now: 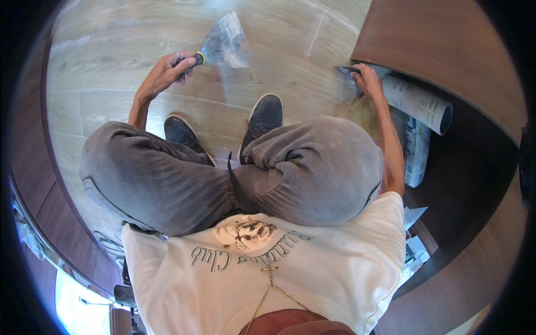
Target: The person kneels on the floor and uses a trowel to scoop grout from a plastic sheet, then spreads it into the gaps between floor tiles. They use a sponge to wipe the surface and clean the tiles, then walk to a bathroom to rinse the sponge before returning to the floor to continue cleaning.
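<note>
My left hand (172, 71) is closed around the dark handle of a wide putty knife (228, 44), which has a yellow ring where the handle meets the blade. Its flared metal blade has pale smears and is held over the wood-look floor (290, 78), pointing away to the right. On the other side, my right hand (368, 82) grips a dark, flat scraper (347, 72) whose tip points left. Most of that tool is covered by my fingers. This hand is beside the cabinet's open front, close to a white cardboard tube (416, 100).
A brown wooden cabinet (441, 44) rises on the right. Inside it, a plastic-wrapped roll (416, 153) lies below the tube, with white boxes (415, 254) nearer me. My dark shoes (264, 114) stand on the floor between my bent knees. Brown panels (47, 184) curve along the left.
</note>
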The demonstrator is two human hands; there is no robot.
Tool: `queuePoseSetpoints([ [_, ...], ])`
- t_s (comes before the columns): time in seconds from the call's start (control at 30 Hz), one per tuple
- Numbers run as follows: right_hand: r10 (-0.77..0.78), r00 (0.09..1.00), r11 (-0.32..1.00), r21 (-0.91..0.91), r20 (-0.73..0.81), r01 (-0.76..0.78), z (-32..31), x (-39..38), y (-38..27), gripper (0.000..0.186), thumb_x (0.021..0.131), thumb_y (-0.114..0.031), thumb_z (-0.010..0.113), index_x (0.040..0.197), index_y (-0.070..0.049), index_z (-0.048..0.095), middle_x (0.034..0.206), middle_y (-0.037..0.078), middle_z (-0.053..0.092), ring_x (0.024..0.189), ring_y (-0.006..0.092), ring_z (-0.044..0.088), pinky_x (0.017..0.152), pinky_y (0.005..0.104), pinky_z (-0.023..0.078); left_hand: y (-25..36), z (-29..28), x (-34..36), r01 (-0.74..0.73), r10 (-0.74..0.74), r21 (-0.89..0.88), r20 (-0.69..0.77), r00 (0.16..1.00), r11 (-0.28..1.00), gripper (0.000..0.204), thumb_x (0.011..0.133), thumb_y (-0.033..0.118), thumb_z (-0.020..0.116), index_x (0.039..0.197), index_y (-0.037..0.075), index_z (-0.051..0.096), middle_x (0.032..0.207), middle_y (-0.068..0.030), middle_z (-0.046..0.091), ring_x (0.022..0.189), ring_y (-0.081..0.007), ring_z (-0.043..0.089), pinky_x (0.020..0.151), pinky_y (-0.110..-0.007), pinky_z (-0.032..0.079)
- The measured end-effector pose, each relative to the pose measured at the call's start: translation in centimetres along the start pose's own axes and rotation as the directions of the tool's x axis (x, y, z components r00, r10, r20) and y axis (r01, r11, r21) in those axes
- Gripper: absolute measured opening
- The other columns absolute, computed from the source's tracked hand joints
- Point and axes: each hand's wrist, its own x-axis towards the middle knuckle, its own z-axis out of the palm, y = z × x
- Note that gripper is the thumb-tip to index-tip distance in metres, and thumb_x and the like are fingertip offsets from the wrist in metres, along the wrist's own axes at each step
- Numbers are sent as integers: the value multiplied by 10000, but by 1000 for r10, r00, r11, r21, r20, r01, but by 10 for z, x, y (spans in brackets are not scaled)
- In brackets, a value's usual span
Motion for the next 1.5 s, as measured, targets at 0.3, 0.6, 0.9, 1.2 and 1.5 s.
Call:
queuePoseSetpoints([
  [0.3,-22,999,994,-106,-34,18,4,20,-40,294,908,-222,697,1177,-105,690,1137,139,693,1056,386,644,874,477,506,0,1,-3,-7,7,-4,-5,1000,1000,350,1040,368,568,1158,62,693,805,9,601,677,-83,541,623,-234,446],
  [0.6,-152,977,988,43,152,147,15,48,-87,267,914,-278,672,1117,-105,694,1041,178,696,1032,410,644,860,515,513,-2,2,-3,14,-14,2,-19,1000,1000,398,1031,404,579,1197,63,700,799,15,600,684,-79,543,631,-236,455],
  [0.9,-126,981,975,-162,150,150,25,96,-66,256,903,-267,679,1047,-56,675,1077,197,691,1024,417,647,821,525,517,-3,1,3,-16,16,0,-9,1000,1000,427,1026,430,580,1214,67,703,796,19,609,673,-76,548,627,-237,460],
  [1.2,-205,960,956,-170,189,237,33,85,-76,322,923,-247,674,1218,-117,683,1203,160,679,1129,362,628,910,472,502,0,2,2,3,-3,-9,10,1000,1000,418,1026,419,585,1183,49,699,802,15,606,685,-76,548,627,-236,461],
  [1.5,-179,960,964,-154,217,215,25,94,-106,291,935,-248,658,1188,-109,695,1148,162,697,1096,361,636,906,465,495,-7,6,1,-22,21,-66,-24,1000,998,432,1016,432,605,1183,46,704,816,11,610,709,-84,554,649,-242,471],
])
